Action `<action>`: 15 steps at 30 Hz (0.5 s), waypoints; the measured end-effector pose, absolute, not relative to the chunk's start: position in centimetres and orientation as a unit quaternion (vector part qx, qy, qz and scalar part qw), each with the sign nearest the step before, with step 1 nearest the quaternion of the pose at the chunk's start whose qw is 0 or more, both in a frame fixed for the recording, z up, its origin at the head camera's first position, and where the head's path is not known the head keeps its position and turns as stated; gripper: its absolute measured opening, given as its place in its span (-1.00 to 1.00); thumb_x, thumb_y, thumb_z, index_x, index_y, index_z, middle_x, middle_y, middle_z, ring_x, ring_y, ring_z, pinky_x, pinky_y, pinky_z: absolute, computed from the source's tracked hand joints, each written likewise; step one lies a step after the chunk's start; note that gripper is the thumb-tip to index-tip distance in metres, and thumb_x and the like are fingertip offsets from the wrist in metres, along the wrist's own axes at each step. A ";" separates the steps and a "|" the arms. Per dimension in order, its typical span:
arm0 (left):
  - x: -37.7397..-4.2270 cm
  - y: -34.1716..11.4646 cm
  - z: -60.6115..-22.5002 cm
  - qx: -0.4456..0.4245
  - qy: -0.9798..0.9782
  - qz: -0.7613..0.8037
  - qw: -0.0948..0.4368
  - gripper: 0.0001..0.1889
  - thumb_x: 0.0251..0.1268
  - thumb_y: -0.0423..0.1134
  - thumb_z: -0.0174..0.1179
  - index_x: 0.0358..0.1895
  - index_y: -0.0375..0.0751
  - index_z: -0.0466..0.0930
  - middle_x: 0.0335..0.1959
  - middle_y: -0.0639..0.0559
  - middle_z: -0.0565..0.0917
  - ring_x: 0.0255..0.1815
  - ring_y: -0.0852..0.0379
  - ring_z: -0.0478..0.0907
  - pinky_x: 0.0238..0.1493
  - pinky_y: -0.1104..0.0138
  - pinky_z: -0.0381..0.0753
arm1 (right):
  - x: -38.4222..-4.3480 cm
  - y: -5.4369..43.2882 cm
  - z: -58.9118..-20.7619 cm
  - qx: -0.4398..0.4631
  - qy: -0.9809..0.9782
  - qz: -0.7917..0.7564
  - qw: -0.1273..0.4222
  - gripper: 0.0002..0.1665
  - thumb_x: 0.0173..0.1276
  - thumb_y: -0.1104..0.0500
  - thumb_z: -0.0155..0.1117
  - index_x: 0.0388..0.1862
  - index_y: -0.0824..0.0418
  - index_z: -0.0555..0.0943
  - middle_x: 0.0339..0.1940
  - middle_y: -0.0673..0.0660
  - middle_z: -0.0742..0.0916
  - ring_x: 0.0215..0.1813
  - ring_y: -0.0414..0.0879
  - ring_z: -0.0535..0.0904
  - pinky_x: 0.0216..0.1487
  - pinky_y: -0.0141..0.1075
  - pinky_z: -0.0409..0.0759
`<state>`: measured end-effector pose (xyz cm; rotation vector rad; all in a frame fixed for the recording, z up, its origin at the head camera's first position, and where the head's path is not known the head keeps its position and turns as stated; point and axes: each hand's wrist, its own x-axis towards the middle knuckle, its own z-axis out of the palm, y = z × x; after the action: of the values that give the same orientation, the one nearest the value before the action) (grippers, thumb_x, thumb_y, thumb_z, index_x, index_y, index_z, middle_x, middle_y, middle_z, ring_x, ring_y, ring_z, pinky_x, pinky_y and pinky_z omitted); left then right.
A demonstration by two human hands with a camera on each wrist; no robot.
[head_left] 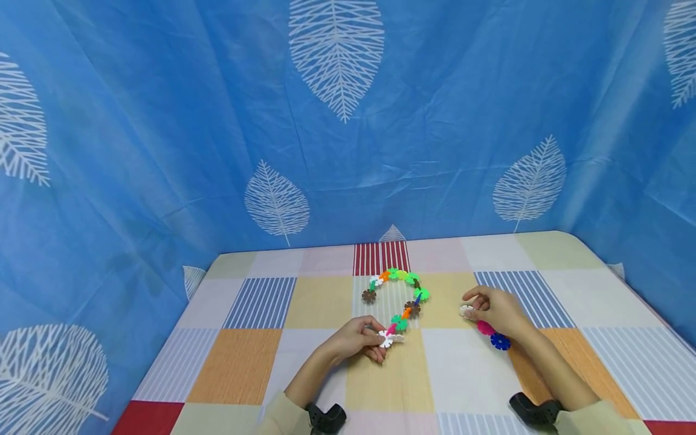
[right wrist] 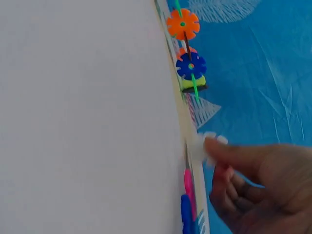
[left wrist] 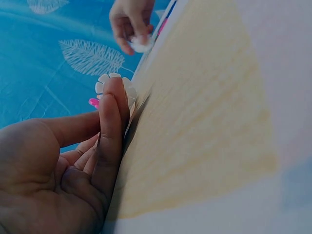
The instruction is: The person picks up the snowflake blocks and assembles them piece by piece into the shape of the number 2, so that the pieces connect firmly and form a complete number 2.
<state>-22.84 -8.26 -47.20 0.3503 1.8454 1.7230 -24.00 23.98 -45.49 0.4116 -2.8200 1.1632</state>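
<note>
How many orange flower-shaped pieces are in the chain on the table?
2. The far orange piece is beside a white piece; the near orange piece sits between a brown piece and a green piece, toward the left hand. Overlaps may hide more.

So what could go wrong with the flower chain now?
The left hand pinches a white notched disc at the chain's near end, so a hard tug might pull pieces apart. The right hand pinches a second white disc, which could slip. That hand is also close to the pink disc and blue disc and might bump them.
</note>
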 end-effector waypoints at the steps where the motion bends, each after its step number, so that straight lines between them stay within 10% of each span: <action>1: -22.8 -8.3 -47.2 0.132 0.691 0.648 0.292 -0.88 0.29 -0.47 0.06 -0.16 -0.40 0.38 -0.51 -0.24 0.65 -0.62 0.12 0.59 -0.52 0.34 0.62 | -23.9 23.5 -45.4 0.145 -0.900 0.410 0.014 -0.74 0.09 0.26 0.40 -0.23 0.31 0.60 -0.53 0.03 0.56 -0.53 -0.16 0.47 -0.57 -0.39 0.46; 8: -22.8 -8.3 -47.4 0.143 0.684 0.654 0.288 -0.85 0.30 -0.46 0.05 -0.11 -0.40 0.37 -0.52 -0.22 0.65 -0.62 0.12 0.58 -0.51 0.34 0.62 | -22.1 18.9 -45.0 0.151 -0.729 0.639 -0.193 -0.69 0.26 0.39 0.18 -0.11 0.61 0.41 -0.42 0.30 0.66 -0.41 0.05 0.65 -0.33 -0.14 0.64; 15: -23.0 -8.3 -47.2 0.139 0.676 0.663 0.289 -0.81 0.30 -0.49 0.03 -0.05 -0.39 0.36 -0.57 -0.12 0.63 -0.62 0.14 0.58 -0.52 0.38 0.61 | -20.9 15.8 -45.9 0.084 -0.683 0.696 -0.204 -0.61 0.27 0.40 0.15 -0.01 0.64 0.33 -0.39 0.32 0.69 -0.38 0.04 0.68 -0.28 -0.18 0.64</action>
<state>-22.96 -8.31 -47.25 0.3712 1.8047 1.7709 -20.93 15.78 -45.93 0.3061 -2.4801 2.5264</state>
